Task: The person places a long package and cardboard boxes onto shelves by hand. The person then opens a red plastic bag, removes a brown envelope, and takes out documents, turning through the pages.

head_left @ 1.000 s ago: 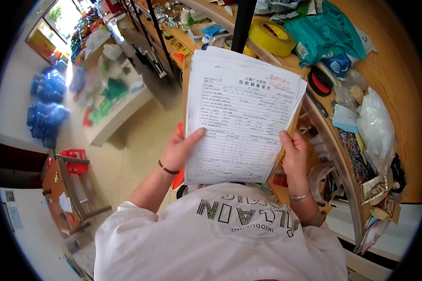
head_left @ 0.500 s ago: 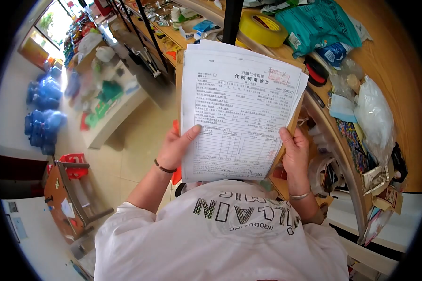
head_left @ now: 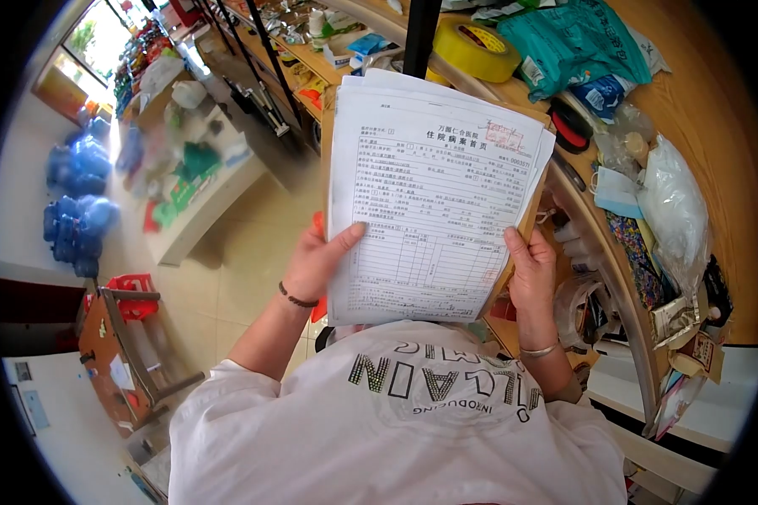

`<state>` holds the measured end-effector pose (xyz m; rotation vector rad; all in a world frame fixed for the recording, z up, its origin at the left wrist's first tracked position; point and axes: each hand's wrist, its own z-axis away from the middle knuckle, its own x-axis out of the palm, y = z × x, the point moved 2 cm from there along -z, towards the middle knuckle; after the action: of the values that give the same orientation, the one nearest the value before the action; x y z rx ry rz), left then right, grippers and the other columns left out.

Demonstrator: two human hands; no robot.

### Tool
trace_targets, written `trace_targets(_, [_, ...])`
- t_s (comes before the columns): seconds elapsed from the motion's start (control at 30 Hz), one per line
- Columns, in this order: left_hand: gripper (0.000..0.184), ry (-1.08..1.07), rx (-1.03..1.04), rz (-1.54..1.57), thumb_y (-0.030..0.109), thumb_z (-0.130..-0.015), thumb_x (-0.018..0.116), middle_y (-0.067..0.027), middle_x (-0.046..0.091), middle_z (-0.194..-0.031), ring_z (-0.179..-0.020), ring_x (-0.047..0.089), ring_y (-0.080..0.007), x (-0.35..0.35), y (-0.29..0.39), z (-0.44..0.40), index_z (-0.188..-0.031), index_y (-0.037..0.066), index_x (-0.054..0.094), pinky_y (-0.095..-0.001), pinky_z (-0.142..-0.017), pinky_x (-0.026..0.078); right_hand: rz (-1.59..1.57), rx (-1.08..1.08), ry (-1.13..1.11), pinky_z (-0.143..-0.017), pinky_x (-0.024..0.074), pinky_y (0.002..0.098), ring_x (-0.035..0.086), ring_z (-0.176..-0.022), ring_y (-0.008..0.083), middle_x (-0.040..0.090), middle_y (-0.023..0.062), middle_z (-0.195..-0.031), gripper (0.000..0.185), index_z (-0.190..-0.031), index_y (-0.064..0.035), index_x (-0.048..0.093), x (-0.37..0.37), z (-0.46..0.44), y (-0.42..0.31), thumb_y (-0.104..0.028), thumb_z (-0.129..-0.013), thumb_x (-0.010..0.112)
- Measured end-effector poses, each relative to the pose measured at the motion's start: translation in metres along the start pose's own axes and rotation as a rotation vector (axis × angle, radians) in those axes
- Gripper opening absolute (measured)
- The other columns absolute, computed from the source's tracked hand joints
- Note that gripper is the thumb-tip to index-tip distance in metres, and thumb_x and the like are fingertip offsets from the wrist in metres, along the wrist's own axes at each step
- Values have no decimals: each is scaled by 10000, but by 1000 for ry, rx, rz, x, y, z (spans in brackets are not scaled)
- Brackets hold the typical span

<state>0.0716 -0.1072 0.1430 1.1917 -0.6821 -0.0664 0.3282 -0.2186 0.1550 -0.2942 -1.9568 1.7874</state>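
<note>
A stack of printed paper forms (head_left: pixel 429 202) is held up in front of my chest, with a brown folder or envelope (head_left: pixel 541 181) showing behind its right edge. The top sheet bears a ruled table, Chinese print and a red stamp at its upper right. My left hand (head_left: pixel 318 259) grips the lower left edge, thumb on the front and fingers behind. On the opposite edge, my right hand (head_left: pixel 531 263) pinches the sheets and the folder the same way. The fingers behind the papers are mostly hidden.
To the right, a wooden shelf holds a yellow tape roll (head_left: pixel 477 50), a teal plastic bag (head_left: pixel 568 46), a face mask (head_left: pixel 617 194) and a clear plastic bag (head_left: pixel 675 219). Blue water bottles (head_left: pixel 77 236), a red stool (head_left: pixel 133 296) and a white counter (head_left: pixel 219 198) stand left.
The papers and both hands have barely shifted, with the stack a touch farther right in view. The grip of both hands is the same.
</note>
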Motion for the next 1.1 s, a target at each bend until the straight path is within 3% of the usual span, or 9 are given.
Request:
trace_targets(0.53, [307, 17, -5, -6, 123, -840, 645, -73, 635, -1024, -905, 596, -148, -5, -4, -1, -1112, 5, 566, -288, -792, 489, 28, 68, 19, -763, 447, 220, 564, -855, 88, 633, 61, -1001, 256, -1085, 26, 583, 4, 1, 1, -162, -915, 548])
trace_targets(0.63, [301, 16, 12, 11, 195, -880, 601, -61, 637, -1012, -884, 596, -134, -11, -8, -2, -1107, 0, 569, -268, -787, 481, 17, 84, 26, -771, 445, 223, 563, -866, 92, 633, 62, -1004, 264, -1087, 23, 583, 3, 0, 4, -177, -920, 541])
trace_targets(0.7, [371, 89, -96, -36, 312, -949, 462, -70, 615, -1084, -940, 588, -139, -21, -13, -4, -1135, 5, 559, -275, -825, 468, 10, 87, 20, -776, 443, 224, 563, -873, 93, 633, 61, -1005, 268, -1088, 22, 583, 2, -1, 7, -184, -922, 538])
trace_targets(0.73, [371, 91, -96, -36, 312, -949, 462, -70, 615, -1084, -940, 588, -139, -22, -13, -5, -1135, 5, 559, -275, -825, 468, 6, 80, 12, -779, 442, 224, 563, -875, 94, 633, 60, -1003, 269, -1089, 21, 583, 1, -1, 8, -185, -921, 539])
trace_targets(0.8, [508, 104, -40, -45, 409, -965, 362, -92, 589, -1133, -988, 572, -154, -22, -12, -6, -1187, -24, 507, -281, -864, 446, 2, 74, 3, -783, 440, 224, 563, -877, 95, 634, 60, -1001, 269, -1090, 20, 583, 2, -1, 9, -185, -921, 540])
trace_targets(1.1, [512, 56, -89, -9, 410, -965, 357, -102, 595, -1117, -963, 586, -160, -29, -16, -7, -1182, -32, 498, -278, -851, 451, -43, 106, 15, -790, 437, 219, 560, -882, 88, 625, 54, -1022, 282, -1117, 23, 571, 3, 2, 11, -178, -923, 534])
